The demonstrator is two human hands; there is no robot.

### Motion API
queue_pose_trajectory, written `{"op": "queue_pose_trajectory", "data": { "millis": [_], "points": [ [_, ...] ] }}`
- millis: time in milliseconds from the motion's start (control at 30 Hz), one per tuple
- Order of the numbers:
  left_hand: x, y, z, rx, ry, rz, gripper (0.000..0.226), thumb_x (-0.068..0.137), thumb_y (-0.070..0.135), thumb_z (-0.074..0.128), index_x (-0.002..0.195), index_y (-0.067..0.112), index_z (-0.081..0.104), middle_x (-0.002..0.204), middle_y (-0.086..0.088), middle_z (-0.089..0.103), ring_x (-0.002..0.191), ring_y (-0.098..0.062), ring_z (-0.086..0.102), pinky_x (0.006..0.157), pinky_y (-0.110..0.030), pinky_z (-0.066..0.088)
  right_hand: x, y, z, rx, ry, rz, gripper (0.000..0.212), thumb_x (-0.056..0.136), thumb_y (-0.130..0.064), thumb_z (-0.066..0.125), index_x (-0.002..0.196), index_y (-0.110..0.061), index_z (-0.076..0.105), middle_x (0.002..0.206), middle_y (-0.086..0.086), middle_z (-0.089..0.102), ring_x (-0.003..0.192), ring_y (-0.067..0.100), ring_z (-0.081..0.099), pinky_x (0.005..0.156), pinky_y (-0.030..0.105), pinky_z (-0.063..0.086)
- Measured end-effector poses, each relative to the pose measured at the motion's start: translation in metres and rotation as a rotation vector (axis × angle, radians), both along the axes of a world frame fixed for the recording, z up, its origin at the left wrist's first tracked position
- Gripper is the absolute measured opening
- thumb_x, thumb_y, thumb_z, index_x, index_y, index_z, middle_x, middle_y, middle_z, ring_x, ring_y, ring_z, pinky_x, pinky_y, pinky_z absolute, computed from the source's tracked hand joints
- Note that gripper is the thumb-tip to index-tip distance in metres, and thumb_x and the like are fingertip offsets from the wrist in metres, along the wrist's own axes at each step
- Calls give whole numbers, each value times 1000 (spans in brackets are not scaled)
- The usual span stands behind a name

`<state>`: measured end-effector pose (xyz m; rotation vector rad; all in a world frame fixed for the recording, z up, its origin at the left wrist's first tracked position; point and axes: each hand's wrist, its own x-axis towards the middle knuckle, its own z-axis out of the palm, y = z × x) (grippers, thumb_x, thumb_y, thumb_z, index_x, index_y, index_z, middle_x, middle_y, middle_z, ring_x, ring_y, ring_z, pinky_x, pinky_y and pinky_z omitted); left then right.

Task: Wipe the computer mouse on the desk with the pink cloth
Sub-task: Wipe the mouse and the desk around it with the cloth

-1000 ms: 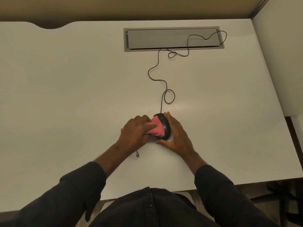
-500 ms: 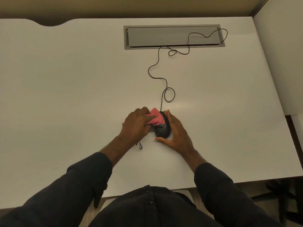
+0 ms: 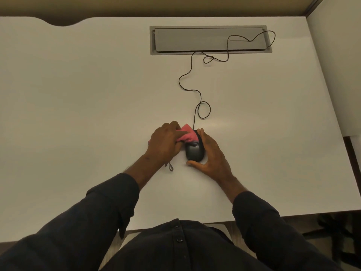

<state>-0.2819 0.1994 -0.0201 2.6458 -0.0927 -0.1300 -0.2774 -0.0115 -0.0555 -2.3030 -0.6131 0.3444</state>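
bench (image 3: 78,106): big white top, takes up pretty much the whole view, notch cut into the far left edge.
person: dark long sleeves (image 3: 109,208) and a dark buttoned shirt at the bottom, both arms reaching forward to the middle of the bench.
cable hatch (image 3: 209,40): grey flap set into the bench at the far side, right of centre.
cord (image 3: 195,92): thin black one, snakes from the hatch down to the mouse with a little loop just beyond it.
right hand (image 3: 212,153): cupped along the right side of the mouse, thumb at its near end, fingertips up by the front; the grip is closed on the mouse, steadying it.
left hand (image 3: 165,144): just left of the mouse, grip closed on the pink cloth and pressing it onto the front.
mouse (image 3: 194,152): black, flat on the bench between the two hands, near half bare.
pink cloth (image 3: 188,135): bunched over the mouse's far end, partly under the left fingers.
small loop (image 3: 170,166): greyish tag on the bench by the left wrist, can't tell what it belongs to.
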Motion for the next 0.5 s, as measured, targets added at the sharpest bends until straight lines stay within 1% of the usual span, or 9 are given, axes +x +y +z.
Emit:
{"op": "queue_pose_trajectory", "data": {
  "millis": [100,233,333,433,500],
  "points": [
    [9,2,1,19,20,10,26,86,21,69,111,24,74,99,-5,62,86,-27,58,70,-43,52,0,0,-1,2,-5,2,109,73,-50,82,155,-10,20,160,3,27,145,15,29,118,24,24],
    [-4,1,0,-16,18,9,27,88,21,71,114,24,73,99,-6,61,86,-25,57,70,-37,50,0,0,-3,-4,13,-1,110,73,-51,82,154,-10,20,160,4,27,145,17,30,117,23,25],
    [-23,2,-1,-48,14,1,26,85,19,73,111,23,73,95,-6,61,83,-24,56,66,-34,48,0,-1,-4,-5,4,-4,111,72,-51,82,154,-8,21,159,6,29,144,18,31,118,29,29],
    [-47,4,-4,-51,24,-52,31,81,19,75,112,24,72,96,-4,62,82,-25,57,64,-38,51,0,0,-4,12,-17,-9,108,74,-48,81,153,-5,22,158,8,31,145,18,31,117,34,31],
    [-62,5,-7,-47,29,-101,37,78,19,76,113,27,71,99,-2,63,81,-24,57,63,-38,50,-1,0,-4,21,-15,-12,108,74,-47,82,154,-5,21,158,8,31,145,18,30,118,36,30]
  ]
}}
